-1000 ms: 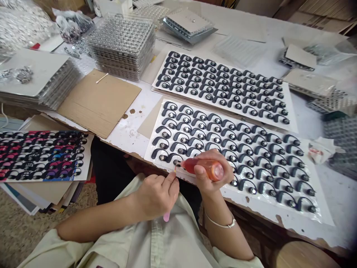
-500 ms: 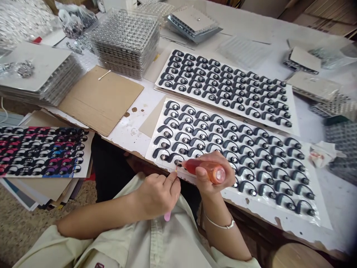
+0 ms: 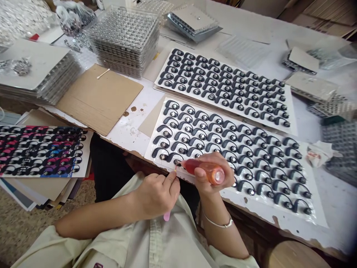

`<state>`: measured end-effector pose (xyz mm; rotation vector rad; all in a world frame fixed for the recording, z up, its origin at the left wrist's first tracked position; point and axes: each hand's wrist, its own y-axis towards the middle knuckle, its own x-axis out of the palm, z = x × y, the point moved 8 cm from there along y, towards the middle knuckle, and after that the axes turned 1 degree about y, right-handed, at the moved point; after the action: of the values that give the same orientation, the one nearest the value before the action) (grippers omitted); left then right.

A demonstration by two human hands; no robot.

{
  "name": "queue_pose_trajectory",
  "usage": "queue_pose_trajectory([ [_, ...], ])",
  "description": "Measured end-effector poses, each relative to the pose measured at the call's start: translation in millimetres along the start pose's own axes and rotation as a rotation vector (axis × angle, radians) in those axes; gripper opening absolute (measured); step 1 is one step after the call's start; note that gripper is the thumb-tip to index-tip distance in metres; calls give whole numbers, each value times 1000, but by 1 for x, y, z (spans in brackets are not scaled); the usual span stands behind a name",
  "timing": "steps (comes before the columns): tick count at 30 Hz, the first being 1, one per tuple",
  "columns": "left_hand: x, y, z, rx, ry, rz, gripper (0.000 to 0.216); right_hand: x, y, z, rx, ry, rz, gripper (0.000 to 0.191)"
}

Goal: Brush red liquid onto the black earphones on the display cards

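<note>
The left hand [image 3: 158,195] is closed in a fist around a slim pink-ended tool [image 3: 166,216], fingers gripping it so that its pink end shows below the hand and its thin tip points up at the near edge of a sheet; the right hand [image 3: 206,188] has its fingers wrapped round a red-orange bottle [image 3: 205,170], thumb along the near side, the bottle tilted with its nozzle aimed left; nozzle and tip meet close together at a curved black piece [image 3: 173,158] in the nearest row, though whether either touches it I cannot tell.

That piece sits near the left corner of the near sheet [image 3: 318,203], which carries rows of similar pieces, each with a round metallic end; the far sheet [image 3: 292,111], similarly filled, lies just behind it on the worktop [image 3: 134,122]; to the left is a brown cardboard [image 3: 97,102] with a cotton swab [image 3: 103,73] on it; behind that stands a stack of clear trays [image 3: 122,44]; a crumpled tissue [image 3: 320,152] lies by the near sheet's right end.
</note>
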<state>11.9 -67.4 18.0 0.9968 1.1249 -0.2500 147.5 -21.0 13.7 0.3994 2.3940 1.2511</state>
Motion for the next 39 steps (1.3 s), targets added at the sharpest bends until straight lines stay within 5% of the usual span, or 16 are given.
queue_pose_trajectory([
  [14,-3,1,-1,-18,-3,28,13,-15,-5,6,119,-3,130,26],
  [39,0,-2,-1,-6,0,12,13,-5,-6,-4,-49,-72,16,29],
])
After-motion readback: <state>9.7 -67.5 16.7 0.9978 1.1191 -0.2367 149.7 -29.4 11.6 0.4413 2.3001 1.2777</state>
